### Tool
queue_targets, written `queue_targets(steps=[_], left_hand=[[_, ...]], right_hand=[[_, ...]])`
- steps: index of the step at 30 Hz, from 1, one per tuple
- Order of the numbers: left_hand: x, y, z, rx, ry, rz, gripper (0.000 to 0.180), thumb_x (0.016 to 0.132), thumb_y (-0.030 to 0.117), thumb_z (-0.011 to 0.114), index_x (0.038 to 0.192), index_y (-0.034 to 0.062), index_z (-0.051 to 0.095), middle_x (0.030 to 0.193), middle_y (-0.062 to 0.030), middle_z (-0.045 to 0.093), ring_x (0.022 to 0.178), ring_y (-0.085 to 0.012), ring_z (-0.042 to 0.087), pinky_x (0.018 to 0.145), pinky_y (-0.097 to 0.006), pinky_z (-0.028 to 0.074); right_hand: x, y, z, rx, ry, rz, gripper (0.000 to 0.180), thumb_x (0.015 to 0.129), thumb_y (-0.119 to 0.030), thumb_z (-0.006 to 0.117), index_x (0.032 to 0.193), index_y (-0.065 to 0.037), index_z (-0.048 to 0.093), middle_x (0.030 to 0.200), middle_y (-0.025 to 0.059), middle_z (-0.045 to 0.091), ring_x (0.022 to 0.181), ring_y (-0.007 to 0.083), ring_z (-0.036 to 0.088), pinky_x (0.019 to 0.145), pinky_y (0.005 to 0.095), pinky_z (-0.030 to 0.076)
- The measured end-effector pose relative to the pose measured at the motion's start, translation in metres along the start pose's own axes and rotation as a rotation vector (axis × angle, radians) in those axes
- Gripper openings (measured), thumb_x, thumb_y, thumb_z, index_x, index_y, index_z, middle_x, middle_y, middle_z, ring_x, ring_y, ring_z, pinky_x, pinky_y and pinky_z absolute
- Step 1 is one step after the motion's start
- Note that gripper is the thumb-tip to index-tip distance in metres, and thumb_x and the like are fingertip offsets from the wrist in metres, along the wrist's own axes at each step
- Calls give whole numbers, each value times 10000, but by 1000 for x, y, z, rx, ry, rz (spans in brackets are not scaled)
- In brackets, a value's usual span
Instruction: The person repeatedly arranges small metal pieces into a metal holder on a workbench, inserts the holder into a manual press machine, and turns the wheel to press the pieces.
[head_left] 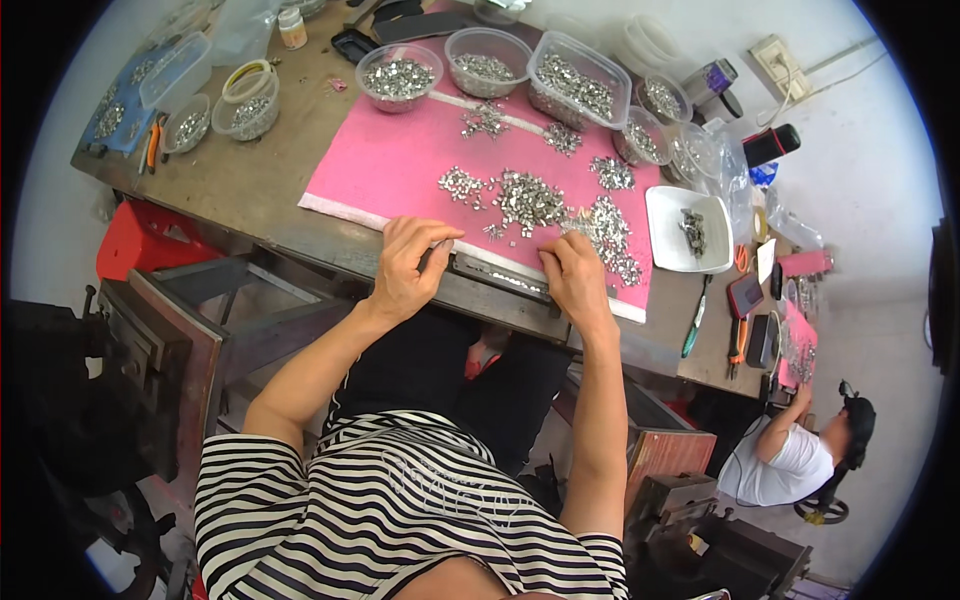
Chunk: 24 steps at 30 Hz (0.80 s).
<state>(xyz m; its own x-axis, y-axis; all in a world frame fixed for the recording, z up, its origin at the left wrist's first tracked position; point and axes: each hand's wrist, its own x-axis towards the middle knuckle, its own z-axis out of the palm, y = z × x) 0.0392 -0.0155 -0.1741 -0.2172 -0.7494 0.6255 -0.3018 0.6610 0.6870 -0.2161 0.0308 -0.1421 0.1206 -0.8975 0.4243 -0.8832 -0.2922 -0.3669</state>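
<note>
1. A pink mat point(385, 165) lies on the brown workbench point(280, 150), strewn with small metal pieces point(530, 200); clear tubs point(400, 101) stand at the back, a pale wall point(860, 190) beyond, a co-worker point(785, 455) at far right
2. Fingers crowd both ends of the dark metal bar point(500, 275), making them hard to make out
3. The bar sits at the bench's near edge, long axis running left to right along it
4. Left hand point(410, 265) and right hand point(576, 275) curl beside its ends; whether either grips anything, I cannot tell

Shiny metal pieces point(530, 203), clear plastic tubs point(403, 104), matt pink mat point(370, 150), smooth white tray point(668, 228)
</note>
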Motion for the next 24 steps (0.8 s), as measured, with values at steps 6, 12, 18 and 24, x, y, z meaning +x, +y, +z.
queue_targets(steps=[6,12,18,24], left_hand=[[2,22,13,1,-170,174,264,825,126,728,1087,104,696,1062,-51,642,1018,-250,582,978,-431,378],[-8,37,33,64,-246,231,302,830,161,746,1122,109,689,1129,-55,607,1068,-254,559,996,-452,364],[-17,27,43,83,-229,244,307,838,105,722,1142,104,681,1097,-67,613,1049,-258,573,968,-439,388],[-16,30,43,62,-226,183,372,843,115,722,1204,66,643,1107,-85,624,1054,-270,578,973,-443,393]], right_hand=[[-2,5,2,66,10,60,85,844,-45,726,915,-15,690,852,148,596,821,337,613,716,427,499],[-8,1,-4,-19,-51,118,119,865,-44,713,971,6,692,834,135,639,758,268,648,696,383,522],[-33,-26,-13,400,127,338,95,874,-21,687,959,18,667,827,135,683,762,254,676,726,358,529],[-48,-41,5,398,181,260,90,862,-1,695,943,-9,657,960,115,698,874,283,642,817,379,493]])
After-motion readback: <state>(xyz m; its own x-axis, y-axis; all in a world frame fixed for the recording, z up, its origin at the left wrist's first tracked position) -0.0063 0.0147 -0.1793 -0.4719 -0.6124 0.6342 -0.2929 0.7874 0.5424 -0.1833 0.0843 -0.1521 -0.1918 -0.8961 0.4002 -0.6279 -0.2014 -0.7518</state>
